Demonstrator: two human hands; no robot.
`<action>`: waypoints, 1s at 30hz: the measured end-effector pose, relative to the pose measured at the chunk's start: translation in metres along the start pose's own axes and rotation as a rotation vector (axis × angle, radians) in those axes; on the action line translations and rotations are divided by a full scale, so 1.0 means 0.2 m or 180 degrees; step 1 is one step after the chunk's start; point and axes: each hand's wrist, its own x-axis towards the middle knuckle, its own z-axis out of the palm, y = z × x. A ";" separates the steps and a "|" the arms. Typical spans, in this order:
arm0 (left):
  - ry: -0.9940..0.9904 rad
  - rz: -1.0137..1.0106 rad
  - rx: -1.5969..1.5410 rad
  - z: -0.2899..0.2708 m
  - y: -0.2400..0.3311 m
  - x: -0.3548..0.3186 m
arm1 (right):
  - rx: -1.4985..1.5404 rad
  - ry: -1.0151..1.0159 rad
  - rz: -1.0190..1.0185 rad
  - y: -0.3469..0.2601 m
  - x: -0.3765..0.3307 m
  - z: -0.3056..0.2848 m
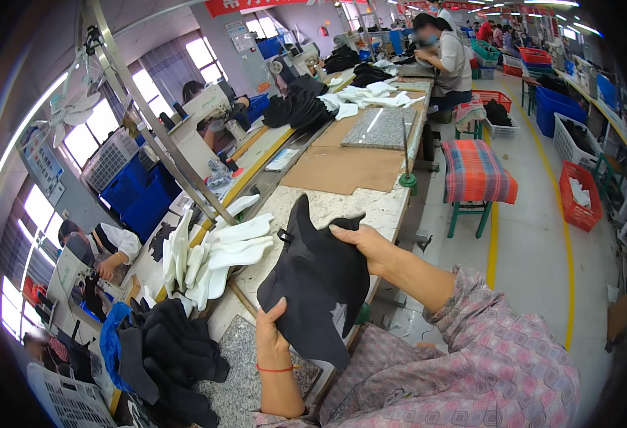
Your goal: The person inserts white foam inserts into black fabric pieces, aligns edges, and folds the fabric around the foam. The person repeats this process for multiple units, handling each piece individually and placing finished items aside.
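A black sewn fabric piece [310,282], shaped like a shoe upper with a small black loop on its left edge, is spread between my two hands above the bench. My left hand [272,335] grips its lower left edge, thumb on top and most fingers hidden beneath. At its upper right corner, my right hand [367,247] pinches it, the other fingers out of sight behind the cloth. A pale patch shows near its lower right edge. Left of it lies a pile of white, foot-shaped pieces [217,258]. Nearer my left forearm are stacked similar black pieces [167,353].
Speckled stone slabs [379,128] and brown cardboard [335,171] cover parts of the long bench. A thin rod on a green base [407,180] stands by its right edge. A cloth-covered stool [474,175] is on the right. Co-workers [445,60] sit at sewing machines and benches.
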 end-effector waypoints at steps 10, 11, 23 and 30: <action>0.0436 -0.0306 -0.0050 -0.03 -0.13 0.09 | -0.1037 0.0589 -0.0240 0.36 0.28 -0.13; 0.0451 -0.0293 0.0029 -0.02 -0.12 0.09 | -0.0201 0.0507 0.0447 0.33 0.25 -0.15; 0.0281 -0.0255 -0.0068 0.00 -0.18 0.07 | -0.0107 0.0731 0.0530 0.02 0.01 0.16; 0.0317 -0.0623 -0.0484 -0.06 -0.29 0.12 | -0.0456 0.1141 0.0452 0.08 0.00 0.20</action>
